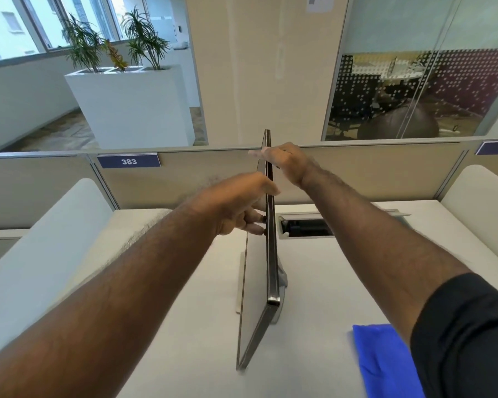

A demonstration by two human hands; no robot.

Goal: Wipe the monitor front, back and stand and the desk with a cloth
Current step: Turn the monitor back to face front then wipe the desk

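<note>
White surface (184, 326) carries a thin monitor (271, 239) turned edge-on to the camera, its dark top edge running away from the viewer and its screen face on the left side. Both hands are on that top edge. The left hand (239, 202) grips the monitor about midway along: the thumb lies over the edge near the top and the curled fingers (255, 222) press against the screen side, so this grip is closed on the panel. The right hand (285, 162) holds the far end of the same edge from the back side, with its fingers wrapped over the top and 1 fingertip showing past the screen side; this grip is also closed on the monitor. Both bare forearms reach out from the bottom corners of the view, and a black sleeve (466, 340) covers the right upper arm.

A blue cloth (383, 360) lies flat on the surface to the right of the monitor, near the viewer, apart from both hands. The grey stand (281, 282) shows behind the panel, its flat base resting on the surface. Further back, a cable slot (305, 226) is cut into the surface. A beige partition (184, 173) behind it bears a label (129, 161) reading 383.
</note>
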